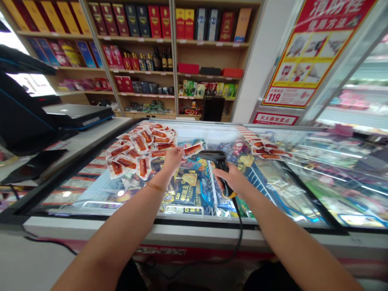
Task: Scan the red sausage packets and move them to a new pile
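My left hand (174,158) pinches one end of a clear packet with a reddish-brown sausage (192,150) inside, holding it over the glass freezer lid (100,190). Wrapped in my right hand (233,178) is the grip of a black barcode scanner (222,161) with yellow trim. The scanner's head is close to the packet's right end, and its cable hangs over the freezer's front edge. Left of my left hand lies a large pile of similar sausage packets (133,150). A smaller group of these packets (268,149) rests on the glass to the right of the scanner.
Under the glass are blue bags of frozen goods (189,188) and white wire dividers. A black-and-grey scale (79,114) and a dark screen stand on the left counter. Shelves with boxed bottles (133,20) line the back wall. A red-and-yellow fire-hydrant poster (315,48) hangs at right.
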The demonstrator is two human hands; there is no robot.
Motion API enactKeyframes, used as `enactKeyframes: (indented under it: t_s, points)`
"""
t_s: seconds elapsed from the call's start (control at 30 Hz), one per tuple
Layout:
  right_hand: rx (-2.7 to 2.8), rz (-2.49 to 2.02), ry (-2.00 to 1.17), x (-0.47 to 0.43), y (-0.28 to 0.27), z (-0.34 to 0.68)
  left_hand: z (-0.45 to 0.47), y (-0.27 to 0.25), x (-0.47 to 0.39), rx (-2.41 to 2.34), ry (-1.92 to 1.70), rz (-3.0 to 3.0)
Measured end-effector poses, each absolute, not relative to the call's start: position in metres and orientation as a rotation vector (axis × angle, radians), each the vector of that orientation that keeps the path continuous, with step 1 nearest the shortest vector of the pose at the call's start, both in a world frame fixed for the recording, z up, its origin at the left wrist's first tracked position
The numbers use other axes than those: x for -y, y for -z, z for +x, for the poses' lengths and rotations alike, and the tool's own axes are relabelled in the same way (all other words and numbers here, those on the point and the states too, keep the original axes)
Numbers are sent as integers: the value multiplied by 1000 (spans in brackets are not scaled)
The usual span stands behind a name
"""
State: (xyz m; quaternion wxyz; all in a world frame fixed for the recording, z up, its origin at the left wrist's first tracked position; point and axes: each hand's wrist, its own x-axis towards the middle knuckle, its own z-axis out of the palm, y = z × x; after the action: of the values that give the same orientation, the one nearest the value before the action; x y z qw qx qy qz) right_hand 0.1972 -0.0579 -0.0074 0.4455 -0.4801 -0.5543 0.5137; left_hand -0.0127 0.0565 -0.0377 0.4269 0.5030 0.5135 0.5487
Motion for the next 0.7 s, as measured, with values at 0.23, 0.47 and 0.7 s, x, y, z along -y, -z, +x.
enactKeyframes:
  t_s: [0.23, 0.47, 0.7]
  points:
    - [1201, -1273, -1170, 53, -12, 271, 46, 18, -74, -1258, -1270, 1418]
    - [916, -1426, -917, 50, -18, 379, 186, -1, -108, -1196, -1205, 1285]
    - [783, -1377, -902, 43, -10, 423, 305, -1, -140, -1213, -1061, 1472]
